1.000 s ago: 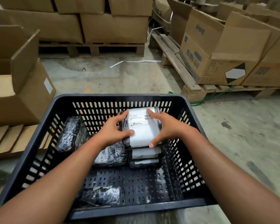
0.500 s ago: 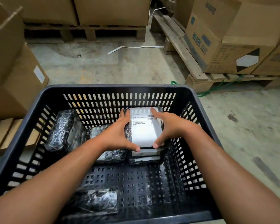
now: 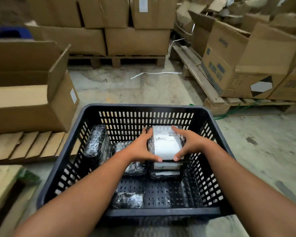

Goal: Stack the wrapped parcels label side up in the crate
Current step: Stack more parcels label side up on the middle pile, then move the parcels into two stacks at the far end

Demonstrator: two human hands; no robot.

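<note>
A black slotted crate [image 3: 143, 108] sits on the floor in front of me. At its far right stands a stack of wrapped parcels [image 3: 167, 170] with white labels up. Both hands grip the top parcel [image 3: 166, 144], label up: my left hand [image 3: 140, 147] on its left side, my right hand [image 3: 190, 142] on its right side. Beside the stack lies a black wrapped parcel [image 3: 135, 166], partly under my left forearm. Another black parcel [image 3: 97, 141] leans against the left wall, and one [image 3: 128, 200] lies near the front.
An open cardboard box [image 3: 29, 93] stands on flattened cardboard to the left. Wooden pallets [image 3: 207, 89] loaded with cardboard boxes [image 3: 237, 65] line the right and the back. A white strap [image 3: 154, 73] lies on the concrete floor.
The view tilted up, so the crate sits lower in the frame. Both hands stay on the top parcel, with the thumbs now at its near edge.
</note>
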